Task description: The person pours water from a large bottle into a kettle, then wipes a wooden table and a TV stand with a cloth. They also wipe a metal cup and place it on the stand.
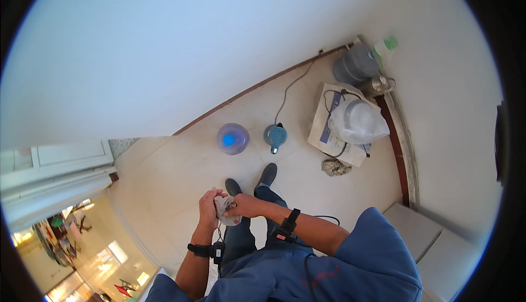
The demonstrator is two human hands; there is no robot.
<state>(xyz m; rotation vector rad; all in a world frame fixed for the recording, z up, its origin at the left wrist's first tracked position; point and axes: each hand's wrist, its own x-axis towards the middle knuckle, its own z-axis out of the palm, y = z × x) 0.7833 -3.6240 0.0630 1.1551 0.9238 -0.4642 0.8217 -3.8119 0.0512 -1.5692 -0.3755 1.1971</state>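
A light, crumpled cloth (226, 211) is bunched between my two hands, in front of my body. My left hand (209, 205) is against its left side with the fingers pointing up and away. From the right, my right hand (244, 206) grips the cloth with bent fingers. Beyond my shoes, a clear bluish water jug (238, 144) with a blue cap stands on the tiled floor. To its right is a teal electric kettle (275, 135), with a cord running from it to the wall.
At the right, a cardboard box (318, 131) bears a clear plastic bag (357, 123) and black cables. Behind it are a grey water jug (355, 66) and a metal flask (376, 85). A crumpled patterned cloth (335, 167) lies near the box. A cabinet (68, 154) stands left.
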